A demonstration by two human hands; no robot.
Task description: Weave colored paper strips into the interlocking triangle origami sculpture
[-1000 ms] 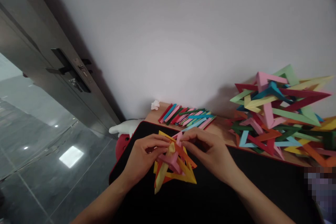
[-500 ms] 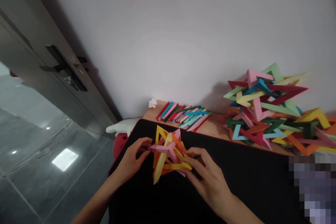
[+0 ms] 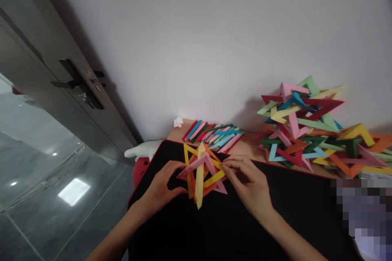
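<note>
Pale wall (image 3: pixel 199 49) above, paper star (image 3: pixel 200 168) pinched at one side below

At the lower centre of the frame, the star of interlocked folded strips was held over the black mat (image 3: pixel 290 212); whether it also rested there could not be told. Its right side was pinched between thumb and fingers of the right hand (image 3: pixel 252 181), while the left hand's (image 3: pixel 162 183) grip was spread around the left side, contact uncertain. Under such uneven support, the frame might be twisted or a strip drawn out if the pinched part were pulled, or creased by too hard a squeeze.

On the wooden tabletop (image 3: pixel 255 147) behind, loose strips (image 3: pixel 211 132) and a white crumpled wad (image 3: pixel 178 122) were laid out; at right, interlocked paper shapes (image 3: pixel 293 125) were heaped. At upper left, a grey door (image 3: pixel 36 49) was seen above glossy floor tiles (image 3: pixel 92 204).
</note>
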